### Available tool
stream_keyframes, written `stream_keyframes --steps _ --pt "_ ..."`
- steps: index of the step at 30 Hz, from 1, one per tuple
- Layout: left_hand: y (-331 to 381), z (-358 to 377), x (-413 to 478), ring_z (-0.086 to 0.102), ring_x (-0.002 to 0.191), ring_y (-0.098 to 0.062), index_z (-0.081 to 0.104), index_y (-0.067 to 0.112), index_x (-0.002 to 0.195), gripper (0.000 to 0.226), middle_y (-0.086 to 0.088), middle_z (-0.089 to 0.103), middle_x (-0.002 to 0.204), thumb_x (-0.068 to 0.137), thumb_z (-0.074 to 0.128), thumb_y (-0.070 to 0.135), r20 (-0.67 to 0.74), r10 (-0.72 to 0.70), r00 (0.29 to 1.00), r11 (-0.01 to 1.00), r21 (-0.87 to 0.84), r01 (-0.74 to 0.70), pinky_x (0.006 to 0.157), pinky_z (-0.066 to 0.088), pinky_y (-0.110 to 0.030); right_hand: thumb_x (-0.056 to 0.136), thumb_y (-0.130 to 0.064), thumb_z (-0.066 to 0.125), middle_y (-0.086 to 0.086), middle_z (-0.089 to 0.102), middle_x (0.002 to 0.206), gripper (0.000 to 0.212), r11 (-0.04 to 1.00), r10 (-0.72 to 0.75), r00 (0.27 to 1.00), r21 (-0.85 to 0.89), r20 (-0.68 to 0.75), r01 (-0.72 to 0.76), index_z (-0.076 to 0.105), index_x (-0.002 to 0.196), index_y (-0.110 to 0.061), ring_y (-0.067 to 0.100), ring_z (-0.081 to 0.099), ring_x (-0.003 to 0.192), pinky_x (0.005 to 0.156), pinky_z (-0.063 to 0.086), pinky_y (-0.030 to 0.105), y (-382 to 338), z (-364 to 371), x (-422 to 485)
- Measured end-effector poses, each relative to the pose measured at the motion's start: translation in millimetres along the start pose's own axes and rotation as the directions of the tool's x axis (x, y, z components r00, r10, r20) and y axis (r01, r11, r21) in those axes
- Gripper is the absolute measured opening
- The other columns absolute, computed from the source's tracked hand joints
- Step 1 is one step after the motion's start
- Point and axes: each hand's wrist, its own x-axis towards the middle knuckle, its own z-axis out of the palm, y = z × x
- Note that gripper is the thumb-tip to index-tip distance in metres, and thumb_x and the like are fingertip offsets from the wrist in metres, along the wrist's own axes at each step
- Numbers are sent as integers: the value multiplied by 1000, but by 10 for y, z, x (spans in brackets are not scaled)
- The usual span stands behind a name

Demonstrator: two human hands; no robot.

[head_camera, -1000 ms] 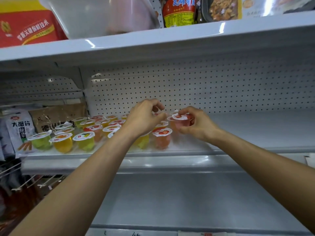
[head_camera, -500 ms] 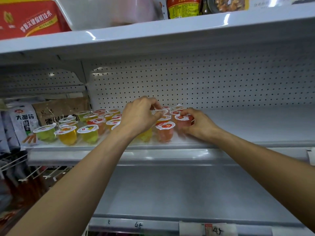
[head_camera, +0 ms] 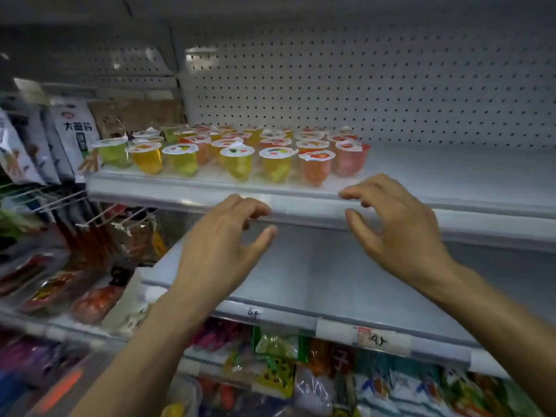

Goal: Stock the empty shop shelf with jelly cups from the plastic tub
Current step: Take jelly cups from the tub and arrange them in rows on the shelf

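Left grip (head_camera: 222, 245) and right grip (head_camera: 397, 233) hover empty before jelly cups (head_camera: 237, 155) on shelf (head_camera: 451, 173).

Scene dimly and coolly lit; top and corners darkened; cups (head_camera: 234, 152) and pegboard (head_camera: 361, 85) lit brightest, a small hot spot noted at the board's upper left; soft glare carried along the shelf (head_camera: 304, 209) lip; deep shadow cast beneath it; packets (head_camera: 75, 290) at left and bottom smeared by motion blur; straight edges bowed toward the frame borders; fine detail softened throughout.
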Motion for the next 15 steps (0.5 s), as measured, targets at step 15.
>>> stream_keyframes --steps 15 --pt "-2551 -118 -2741 63 77 -7 67 28 99 15 11 67 91 88 67 40 474 -730 493 643 231 730 73 51 -29 82 -35 49 -14 66 96 26 874 -317 553 464 770 -145 66 101 -31 8 60 90 72 48 27 -1857 2649 -1465"
